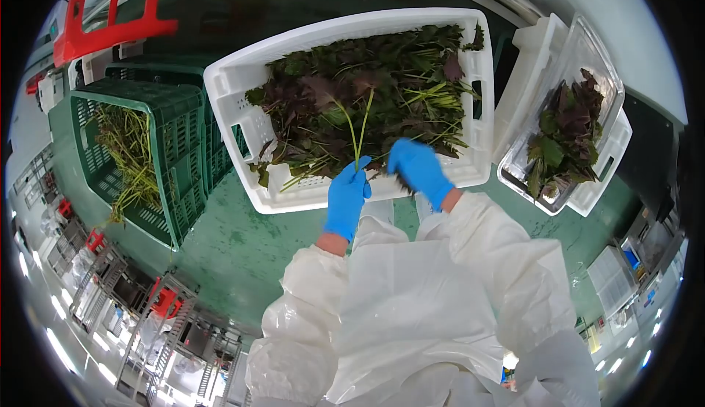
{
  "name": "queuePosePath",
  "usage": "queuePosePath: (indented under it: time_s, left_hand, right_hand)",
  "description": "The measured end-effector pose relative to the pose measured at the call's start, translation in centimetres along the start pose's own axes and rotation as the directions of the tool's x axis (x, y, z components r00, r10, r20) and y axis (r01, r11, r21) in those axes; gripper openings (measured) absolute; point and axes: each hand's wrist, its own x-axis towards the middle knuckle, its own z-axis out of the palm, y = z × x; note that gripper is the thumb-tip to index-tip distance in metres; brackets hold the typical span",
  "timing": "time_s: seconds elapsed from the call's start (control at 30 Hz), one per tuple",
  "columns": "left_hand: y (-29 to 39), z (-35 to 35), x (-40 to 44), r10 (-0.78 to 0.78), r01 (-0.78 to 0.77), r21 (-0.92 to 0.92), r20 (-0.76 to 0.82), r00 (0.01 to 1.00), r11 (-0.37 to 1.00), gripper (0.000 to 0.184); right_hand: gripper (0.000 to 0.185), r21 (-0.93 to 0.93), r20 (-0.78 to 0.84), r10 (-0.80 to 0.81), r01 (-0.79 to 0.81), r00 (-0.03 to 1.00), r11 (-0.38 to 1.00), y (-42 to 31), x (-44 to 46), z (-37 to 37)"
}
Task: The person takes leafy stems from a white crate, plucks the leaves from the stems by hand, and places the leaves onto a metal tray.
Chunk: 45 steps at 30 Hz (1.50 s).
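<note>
My left hand (347,195), in a blue glove, pinches the lower ends of two long pale-green leaf stems (357,139). They spread upward in a V, with dark purple-green leaves at their tops. To its right is my right hand (422,168), also blue-gloved, over the near rim of the crate; motion blurs its fingers, and a dark leafy bit shows just below them. Both hands are at the near side of a white plastic crate (294,200), which holds a thick heap of purple-green leaves with stems (382,76).
At left, a green crate (172,179) holds bare cut stems (128,157). On the right, a clear tray (510,168) with purple-green leaves (569,135) rests on white crates (620,142). A red plastic stool or frame (110,10) stands upper left. Wet green floor (242,260) lies below.
</note>
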Motion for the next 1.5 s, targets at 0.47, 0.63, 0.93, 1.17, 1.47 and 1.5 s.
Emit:
queuePosePath:
  time_s: [0.47, 0.63, 0.93, 1.17, 1.47, 1.5]
  left_hand:
    - [0.3, 0.7, -4.0, 0.445, -0.459, 0.455, 0.146, 0.884, 0.763, 0.032]
    - [5.0, 0.4, -1.0, 0.266, -0.254, -0.113, 0.105, 0.958, 0.961, 0.036]
    - [8.2, 3.2, -1.3, 0.264, -0.267, 0.017, 0.092, 0.960, 0.964, 0.029]
    - [7.8, 3.5, -3.0, 0.112, -0.131, 0.103, 0.171, 0.979, 0.986, 0.025]
    - [6.2, 3.5, -3.2, 0.455, -0.350, 0.572, -0.047, 0.889, 0.742, 0.015]
    - [5.8, 3.2, -3.3, 0.571, -0.418, 0.635, -0.045, 0.820, 0.650, 0.015]
  right_hand:
    - [0.027, 0.670, 0.450, 0.493, -0.646, 0.745, 0.366, -6.2, 1.8, -3.8]
    - [0.024, 0.666, 0.507, 0.394, -0.639, 0.766, 0.385, -7.4, 0.0, -3.3]
    - [0.031, 0.403, -0.191, 0.516, -0.413, 0.835, 0.817, -8.8, -0.2, -6.4]
    - [0.038, -0.628, -0.031, -0.013, -0.010, 0.999, 0.778, -6.2, 2.6, -7.4]
    - [0.008, 0.079, -0.345, 0.386, -0.384, 0.855, 0.920, -6.0, 2.1, -6.9]
    - [0.008, 0.252, -0.319, 0.518, -0.456, 0.793, 0.853, -5.6, 2.2, -8.2]
